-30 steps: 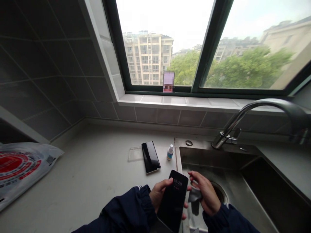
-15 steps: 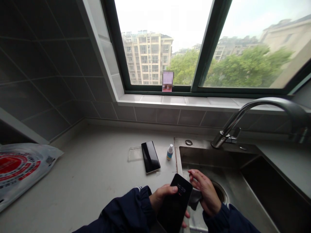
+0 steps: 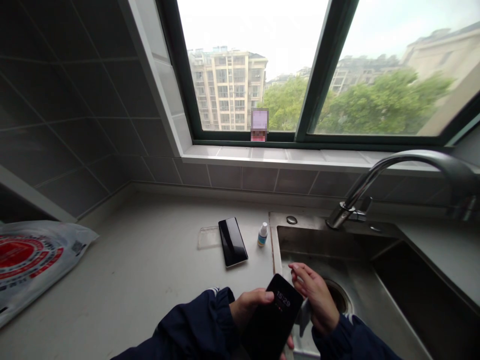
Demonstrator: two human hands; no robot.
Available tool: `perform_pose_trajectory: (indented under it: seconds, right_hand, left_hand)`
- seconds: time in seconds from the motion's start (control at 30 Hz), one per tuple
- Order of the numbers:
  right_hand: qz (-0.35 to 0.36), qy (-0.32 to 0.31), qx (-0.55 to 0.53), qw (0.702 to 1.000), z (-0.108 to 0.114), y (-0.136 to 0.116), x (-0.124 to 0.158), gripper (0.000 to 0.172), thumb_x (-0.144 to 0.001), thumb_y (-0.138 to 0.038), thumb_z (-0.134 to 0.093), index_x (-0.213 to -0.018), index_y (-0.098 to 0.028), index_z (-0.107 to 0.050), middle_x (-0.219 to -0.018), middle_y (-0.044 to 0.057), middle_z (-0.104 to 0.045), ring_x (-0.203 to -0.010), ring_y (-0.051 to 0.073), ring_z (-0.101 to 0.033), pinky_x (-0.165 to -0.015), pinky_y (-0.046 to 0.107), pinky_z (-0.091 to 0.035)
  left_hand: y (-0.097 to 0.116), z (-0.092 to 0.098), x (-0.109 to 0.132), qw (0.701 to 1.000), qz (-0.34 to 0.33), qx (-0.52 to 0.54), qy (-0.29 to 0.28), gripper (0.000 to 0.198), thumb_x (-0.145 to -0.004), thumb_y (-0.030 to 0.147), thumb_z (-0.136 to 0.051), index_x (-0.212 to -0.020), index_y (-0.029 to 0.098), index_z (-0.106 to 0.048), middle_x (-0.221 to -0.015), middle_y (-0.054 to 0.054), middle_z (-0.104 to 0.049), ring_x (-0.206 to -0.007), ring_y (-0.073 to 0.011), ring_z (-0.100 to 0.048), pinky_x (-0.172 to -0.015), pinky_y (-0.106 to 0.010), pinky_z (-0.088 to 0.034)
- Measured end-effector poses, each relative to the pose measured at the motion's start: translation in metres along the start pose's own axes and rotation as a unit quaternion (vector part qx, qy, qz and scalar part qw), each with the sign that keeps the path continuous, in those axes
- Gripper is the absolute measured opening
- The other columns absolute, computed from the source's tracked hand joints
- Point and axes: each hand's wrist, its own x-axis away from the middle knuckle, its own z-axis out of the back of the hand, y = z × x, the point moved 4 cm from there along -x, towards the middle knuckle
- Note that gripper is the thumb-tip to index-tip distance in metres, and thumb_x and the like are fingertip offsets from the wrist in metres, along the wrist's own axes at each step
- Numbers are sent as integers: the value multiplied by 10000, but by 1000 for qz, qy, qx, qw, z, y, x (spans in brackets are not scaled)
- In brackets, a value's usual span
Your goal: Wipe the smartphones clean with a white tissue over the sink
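Note:
My left hand (image 3: 249,309) grips a black smartphone (image 3: 275,317) with a lit clock on its screen, low in the view at the sink's left edge. Beside it, my right hand (image 3: 313,297) is closed on a small grey cloth (image 3: 304,312) just right of the phone, over the sink. The cloth is mostly hidden behind the hand and phone. A second black phone (image 3: 232,241) lies flat on the counter further back, partly over a clear case (image 3: 208,237). A small white dropper bottle (image 3: 263,234) stands next to it.
A steel sink (image 3: 360,280) with a round drain and a curved faucet (image 3: 393,175) fills the right side. A white and red plastic bag (image 3: 30,260) lies at the left on the pale countertop (image 3: 150,270). Grey tiles and a window rise behind.
My left hand has carried the phone down and to the right, toward the sink edge. My right hand stayed over the sink and the cloth has slipped more out of sight.

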Motion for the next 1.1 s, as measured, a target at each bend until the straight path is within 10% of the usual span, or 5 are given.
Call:
perform_pose_trajectory:
  seconds: [0.47,0.73,1.1]
  right_hand:
    - [0,6,3,1000,3,4,-2,395,-636,-490,-813,-843,-179,-683,-627,-48,-519,-400,15,-280,-368,168,-224]
    - [-12,-13,39,999,-2,-1,5,397,-715,-539,-736,-875,-177,-711,-724,20,-650,-573,148,-589,-471,228,-417]
    - [-17,-130,19,991,-6,-12,10,464,-675,-289,-622,-1125,-186,-663,-901,59,-704,-716,203,-644,-629,291,-493]
  left_hand:
    - [-1,0,-3,1000,-17,-13,-21,572,-838,493,-441,-1164,53,-604,-807,-179,-704,-724,-335,-692,-792,-542,-469]
    - [3,12,-1,998,-31,55,-15,676,-820,612,-446,-1224,86,-581,-972,-152,-714,-796,-289,-702,-792,-410,-460]
    - [26,8,7,980,-124,80,137,654,-803,615,-417,-1129,82,-609,-903,-163,-706,-720,-301,-698,-765,-431,-462]
